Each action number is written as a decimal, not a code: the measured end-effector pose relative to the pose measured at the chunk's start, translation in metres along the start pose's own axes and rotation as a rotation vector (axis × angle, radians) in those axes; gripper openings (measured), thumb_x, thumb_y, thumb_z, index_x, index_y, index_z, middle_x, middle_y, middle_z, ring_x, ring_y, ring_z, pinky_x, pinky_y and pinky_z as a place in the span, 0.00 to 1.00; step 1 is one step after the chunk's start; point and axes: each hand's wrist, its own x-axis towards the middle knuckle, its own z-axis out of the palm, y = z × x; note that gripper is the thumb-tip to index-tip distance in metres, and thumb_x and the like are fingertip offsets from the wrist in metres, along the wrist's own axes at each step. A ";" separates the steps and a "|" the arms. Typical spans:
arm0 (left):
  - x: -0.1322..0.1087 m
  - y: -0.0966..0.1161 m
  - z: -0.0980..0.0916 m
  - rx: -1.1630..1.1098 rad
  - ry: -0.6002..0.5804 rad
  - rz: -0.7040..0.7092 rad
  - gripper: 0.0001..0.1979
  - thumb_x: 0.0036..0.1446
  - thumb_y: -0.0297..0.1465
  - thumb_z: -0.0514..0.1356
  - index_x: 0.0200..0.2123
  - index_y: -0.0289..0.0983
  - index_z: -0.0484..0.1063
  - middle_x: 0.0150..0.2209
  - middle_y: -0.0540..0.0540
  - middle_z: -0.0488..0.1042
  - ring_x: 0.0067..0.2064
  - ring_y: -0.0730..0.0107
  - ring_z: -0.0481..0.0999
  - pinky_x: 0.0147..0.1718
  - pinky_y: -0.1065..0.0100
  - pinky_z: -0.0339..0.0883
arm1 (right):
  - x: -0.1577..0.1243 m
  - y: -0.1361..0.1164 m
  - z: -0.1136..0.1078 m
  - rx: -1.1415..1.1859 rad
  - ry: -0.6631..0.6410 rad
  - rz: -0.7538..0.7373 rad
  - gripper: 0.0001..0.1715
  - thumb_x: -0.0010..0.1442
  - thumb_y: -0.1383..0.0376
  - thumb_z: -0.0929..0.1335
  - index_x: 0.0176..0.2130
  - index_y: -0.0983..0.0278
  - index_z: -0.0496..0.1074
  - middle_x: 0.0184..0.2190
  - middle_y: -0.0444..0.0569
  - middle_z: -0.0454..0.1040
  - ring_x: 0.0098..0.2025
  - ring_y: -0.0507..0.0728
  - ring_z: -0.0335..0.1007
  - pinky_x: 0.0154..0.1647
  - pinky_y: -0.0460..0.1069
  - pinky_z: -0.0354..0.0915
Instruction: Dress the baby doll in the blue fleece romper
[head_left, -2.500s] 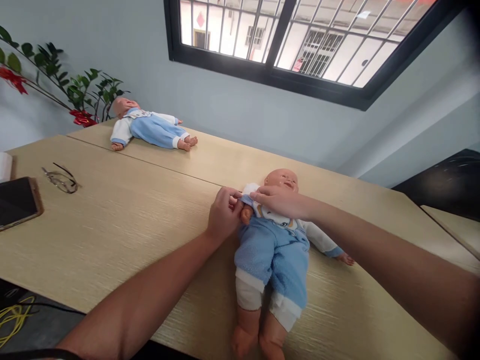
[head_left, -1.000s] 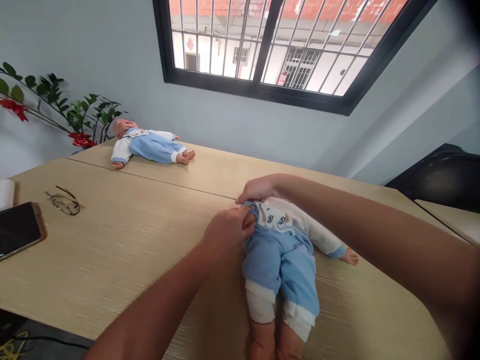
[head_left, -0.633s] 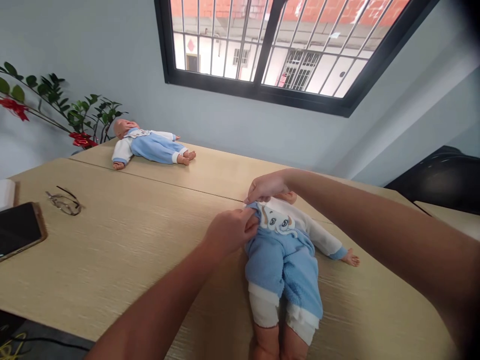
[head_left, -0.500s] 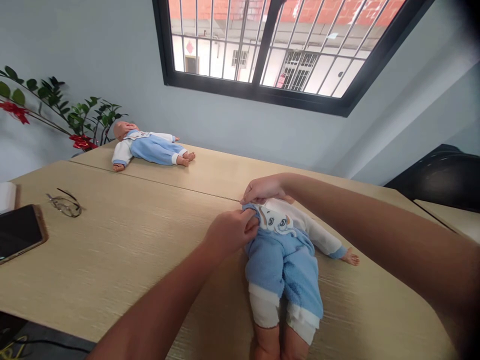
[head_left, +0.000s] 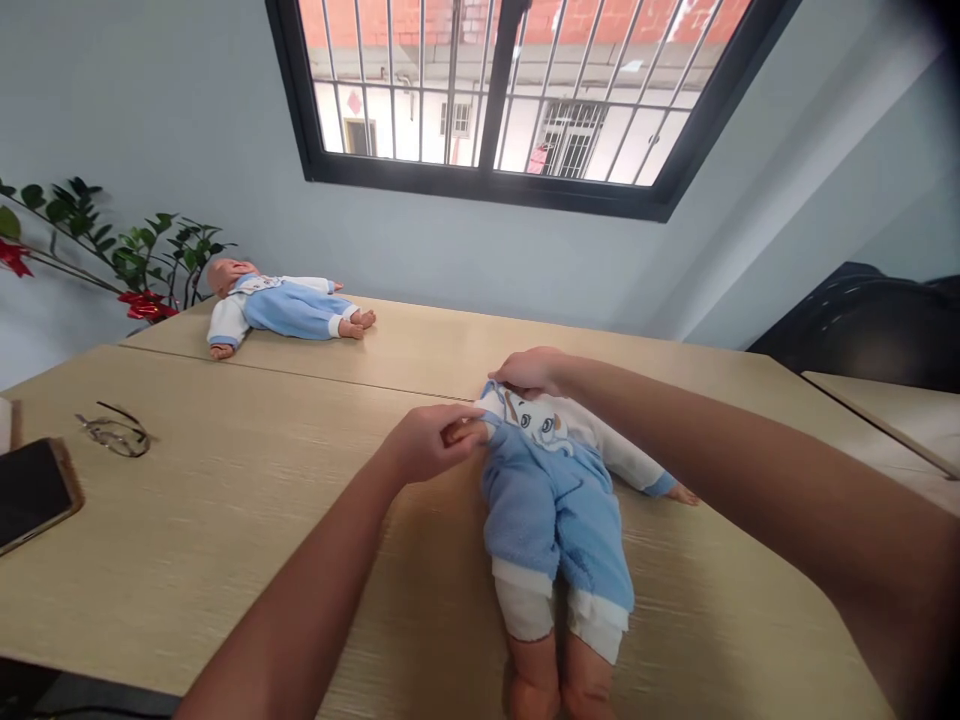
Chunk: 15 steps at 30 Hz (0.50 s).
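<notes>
A baby doll (head_left: 556, 505) in a blue romper and white top lies on its back on the wooden table (head_left: 225, 520), feet toward me. My left hand (head_left: 427, 440) is closed in a pinch on the doll's bare arm or hand by the near sleeve. My right hand (head_left: 531, 372) is closed on the top's collar at the doll's shoulder and hides its head. The doll's other arm stretches right, its small hand (head_left: 682, 493) on the table.
A second dressed doll (head_left: 281, 308) lies at the far left of the table. Eyeglasses (head_left: 112, 432) and a phone (head_left: 30, 490) lie at the left. A potted plant (head_left: 127, 260) with red bows stands behind. A dark chair (head_left: 877, 330) stands at the right.
The top has been pulled up over the doll's head, which no longer shows. My left hand has shifted from the bunched sleeve to pinching the doll's arm. The camera has swung slightly.
</notes>
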 end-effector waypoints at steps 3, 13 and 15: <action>-0.001 -0.006 -0.005 -0.137 -0.042 -0.102 0.19 0.59 0.34 0.62 0.54 0.39 0.78 0.29 0.51 0.74 0.30 0.72 0.71 0.33 0.71 0.68 | -0.001 0.013 -0.007 0.103 -0.039 -0.060 0.26 0.63 0.44 0.69 0.29 0.62 0.66 0.23 0.43 0.65 0.24 0.51 0.58 0.28 0.49 0.61; -0.002 0.000 -0.001 -0.264 -0.213 -0.138 0.24 0.66 0.38 0.57 0.63 0.42 0.68 0.31 0.52 0.71 0.29 0.72 0.72 0.33 0.69 0.69 | -0.018 -0.011 -0.001 -0.135 -0.082 -0.044 0.21 0.60 0.47 0.72 0.35 0.62 0.80 0.26 0.50 0.76 0.27 0.57 0.70 0.33 0.52 0.66; -0.001 -0.003 -0.005 -0.213 -0.216 -0.176 0.21 0.67 0.40 0.56 0.60 0.42 0.71 0.32 0.51 0.72 0.30 0.71 0.74 0.34 0.69 0.70 | -0.016 -0.010 0.001 -0.205 -0.039 -0.051 0.24 0.59 0.44 0.71 0.36 0.62 0.81 0.28 0.51 0.77 0.30 0.59 0.73 0.35 0.53 0.67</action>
